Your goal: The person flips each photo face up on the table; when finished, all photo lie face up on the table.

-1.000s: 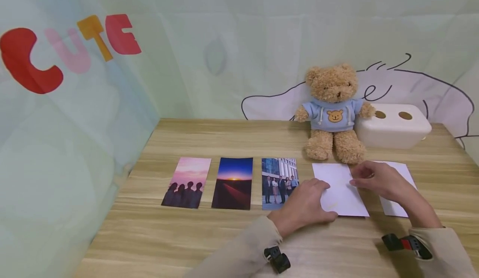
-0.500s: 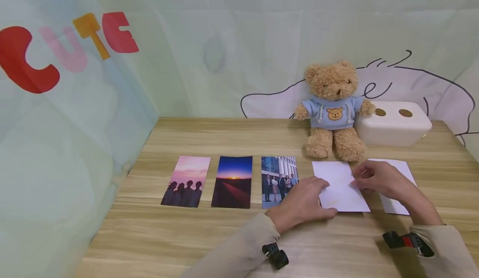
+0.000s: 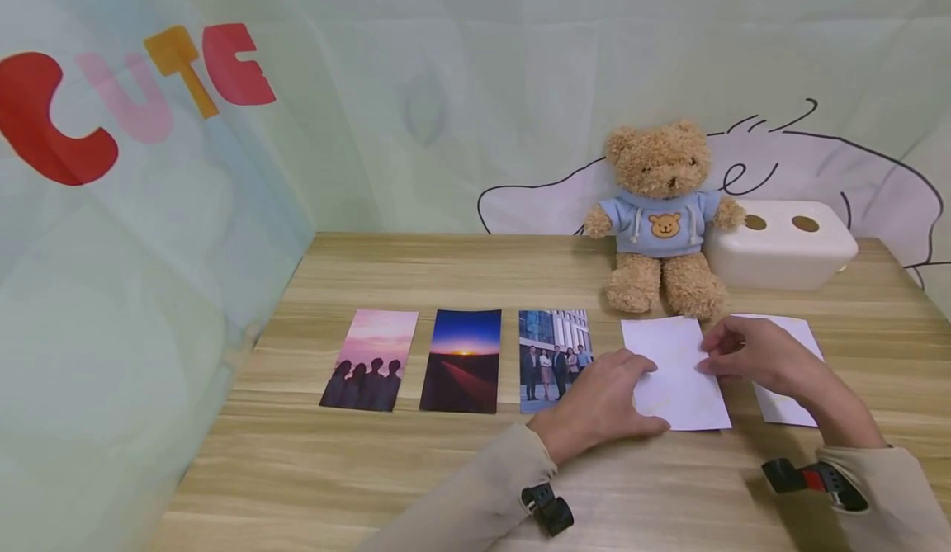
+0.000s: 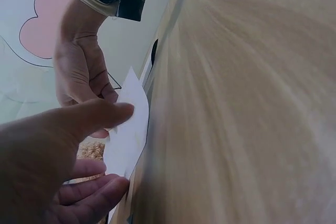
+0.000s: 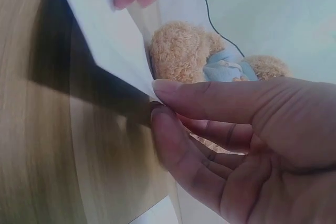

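Observation:
A white photo-sized card (image 3: 676,379) lies between my hands, its blank side up; its underside is hidden. My right hand (image 3: 765,358) pinches its right edge between thumb and forefinger, plain in the right wrist view. On the opposite side my left hand (image 3: 605,399) holds the card by its left edge and near corner, the thumb over it in the left wrist view. The card is raised off the wood there, casting a shadow in the right wrist view. A second white card (image 3: 787,408) lies to the right, partly covered by my right hand.
Three photos lie in a row on the left: pink-sky silhouettes (image 3: 369,362), a sunset road (image 3: 462,362) and an office group (image 3: 553,354). A teddy bear (image 3: 661,214) sits behind the card, beside a white box (image 3: 787,247) with two round spots. The wooden table (image 3: 334,478) meets cloth walls.
The white card has shifted and tilted slightly between my hands, its near edge now a little closer to me than half a second ago. Both hands have stayed nearly in place.

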